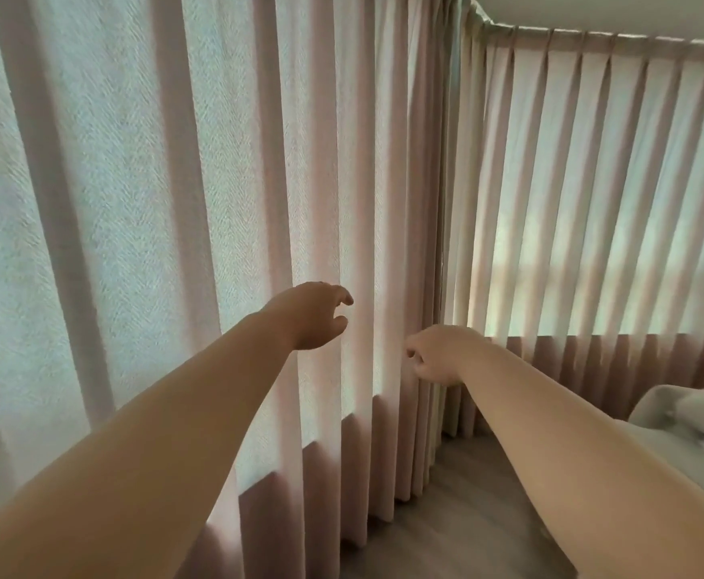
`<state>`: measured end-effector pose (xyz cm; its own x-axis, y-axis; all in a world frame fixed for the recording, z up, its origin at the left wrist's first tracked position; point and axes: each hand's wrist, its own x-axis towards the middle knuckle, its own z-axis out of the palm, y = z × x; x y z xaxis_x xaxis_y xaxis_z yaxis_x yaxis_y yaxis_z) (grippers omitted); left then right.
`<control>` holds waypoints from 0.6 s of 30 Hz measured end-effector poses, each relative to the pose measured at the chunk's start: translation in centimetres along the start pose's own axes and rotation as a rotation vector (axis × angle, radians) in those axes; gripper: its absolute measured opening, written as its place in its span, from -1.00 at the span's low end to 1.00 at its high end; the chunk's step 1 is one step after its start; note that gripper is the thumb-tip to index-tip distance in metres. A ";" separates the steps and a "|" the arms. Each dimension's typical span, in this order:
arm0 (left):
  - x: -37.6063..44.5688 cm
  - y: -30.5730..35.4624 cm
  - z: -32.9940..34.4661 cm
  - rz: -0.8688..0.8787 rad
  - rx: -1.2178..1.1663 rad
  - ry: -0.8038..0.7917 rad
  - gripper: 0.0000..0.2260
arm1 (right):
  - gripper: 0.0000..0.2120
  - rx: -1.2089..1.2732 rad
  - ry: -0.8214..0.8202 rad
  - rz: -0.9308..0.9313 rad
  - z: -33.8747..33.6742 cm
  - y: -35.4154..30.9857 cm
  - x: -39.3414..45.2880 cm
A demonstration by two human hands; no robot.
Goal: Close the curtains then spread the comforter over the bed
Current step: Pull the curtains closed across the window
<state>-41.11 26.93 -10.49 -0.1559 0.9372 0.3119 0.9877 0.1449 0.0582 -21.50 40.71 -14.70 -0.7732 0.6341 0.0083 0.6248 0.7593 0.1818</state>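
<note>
Both bare arms reach forward toward the near curtain [174,202], a pale pink pleated cloth that hangs across the left and middle of the view and lets daylight glow through its upper part, while its lower part is a darker pink. The left hand [312,317] is up in front of the folds, its fingers loosely curled with the thumb apart below them; nothing is seen between them, and whether the fingertips touch the cloth cannot be told. The right hand [440,355] sits a little lower and to the right, near the corner where the two curtains meet, its fingers curled inward toward the folds; whether it pinches a pleat or holds nothing cannot be told, for the fingertips are turned away from the camera. The two hands are near each other but apart. The second curtain [600,181] runs along the wall on the right, hanging in even pleats from a rail just under the ceiling [617,10], with light behind its upper part and a darker band along the bottom. Both curtains are drawn across and meet in the corner with no gap of bare window showing. Below them lies a wooden floor [467,528]. At the lower right edge, just beside the right forearm, is part of the bed [684,415], with light grey bedding bunched and rumpled on it.
</note>
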 end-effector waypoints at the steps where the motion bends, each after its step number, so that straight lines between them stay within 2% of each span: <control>1: 1.3 -0.4 0.9 0.004 -0.031 -0.009 -0.63 | -0.66 0.026 0.002 0.029 0.5 1.3 1.5; 4: 6.6 -1.6 3.6 -0.003 -0.162 -0.039 -0.71 | -0.71 0.163 0.051 0.109 2.0 5.6 7.2; 8: 16.0 -2.1 7.5 -0.008 -0.317 -0.096 -0.78 | -0.71 0.517 0.193 0.193 5.6 10.2 15.3; 10: 21.0 -2.0 9.5 0.002 -0.352 -0.127 -0.79 | -0.73 0.644 0.198 0.227 8.1 12.2 19.4; 18: 36.1 -3.5 17.3 -0.044 -0.547 -0.169 -0.77 | -0.75 0.721 0.172 0.304 12.8 19.6 32.0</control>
<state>-50.00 65.79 -15.84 -0.1485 0.9783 0.1445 0.8247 0.0419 0.5640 -32.63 77.78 -23.45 -0.5273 0.8416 0.1171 0.6817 0.5013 -0.5329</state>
